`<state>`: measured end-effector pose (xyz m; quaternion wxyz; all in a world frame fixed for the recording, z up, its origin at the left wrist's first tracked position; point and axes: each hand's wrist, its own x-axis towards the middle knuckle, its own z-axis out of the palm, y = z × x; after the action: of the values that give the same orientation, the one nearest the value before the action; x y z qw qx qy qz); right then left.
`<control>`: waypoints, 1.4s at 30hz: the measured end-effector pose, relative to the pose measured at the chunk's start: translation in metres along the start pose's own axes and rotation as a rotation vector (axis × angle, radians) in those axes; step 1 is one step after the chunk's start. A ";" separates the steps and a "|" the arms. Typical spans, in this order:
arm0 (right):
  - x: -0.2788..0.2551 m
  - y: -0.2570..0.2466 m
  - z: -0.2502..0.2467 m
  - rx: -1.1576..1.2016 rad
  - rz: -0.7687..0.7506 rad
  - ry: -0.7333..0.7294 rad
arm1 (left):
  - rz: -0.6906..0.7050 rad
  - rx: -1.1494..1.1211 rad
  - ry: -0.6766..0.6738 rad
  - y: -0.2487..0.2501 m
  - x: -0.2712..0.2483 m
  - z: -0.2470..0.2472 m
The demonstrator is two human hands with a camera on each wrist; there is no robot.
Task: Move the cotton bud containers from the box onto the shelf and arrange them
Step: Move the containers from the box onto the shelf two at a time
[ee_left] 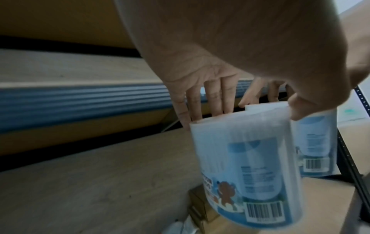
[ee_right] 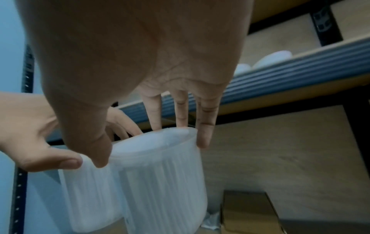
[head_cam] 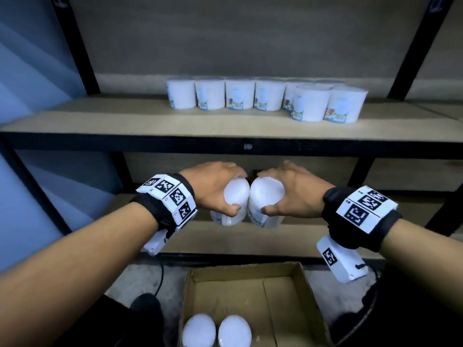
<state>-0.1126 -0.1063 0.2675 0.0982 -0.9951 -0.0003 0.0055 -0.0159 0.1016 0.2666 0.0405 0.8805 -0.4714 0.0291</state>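
My left hand point(head_cam: 220, 191) grips one white cotton bud container point(head_cam: 234, 199) from above by its lid. My right hand point(head_cam: 288, 194) grips a second container point(head_cam: 265, 196) the same way. Both containers hang side by side, touching, above the cardboard box point(head_cam: 295, 309) and below the shelf board point(head_cam: 125, 121). The left wrist view shows the held container point(ee_left: 246, 166) with its blue label and barcode. In the right wrist view the other container point(ee_right: 164, 177) shows its ribbed clear side. Two more containers point(head_cam: 216, 331) stand in the box. Several containers point(head_cam: 263, 96) stand in a row on the shelf.
The shelf's black front rail point(head_cam: 225, 146) runs just above my hands. Black uprights point(head_cam: 77, 46) frame the shelf at both sides. A lower shelf board point(head_cam: 238, 236) lies behind the held containers. Bare board is left of the row.
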 end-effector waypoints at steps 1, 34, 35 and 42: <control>-0.003 -0.001 -0.010 0.007 -0.014 0.030 | 0.013 0.011 0.022 0.001 0.000 -0.012; 0.061 -0.006 -0.149 0.093 0.045 0.358 | -0.086 0.079 0.183 -0.030 0.076 -0.160; 0.062 -0.006 -0.149 0.095 0.051 0.358 | -0.086 0.069 0.184 -0.031 0.079 -0.159; 0.073 0.002 -0.143 0.145 0.060 0.398 | -0.087 -0.086 0.207 -0.040 0.094 -0.147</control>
<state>-0.0383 -0.1360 0.4068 0.1673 -0.9665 0.0492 -0.1882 0.0673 0.0608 0.4191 0.1279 0.8900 -0.4266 0.0976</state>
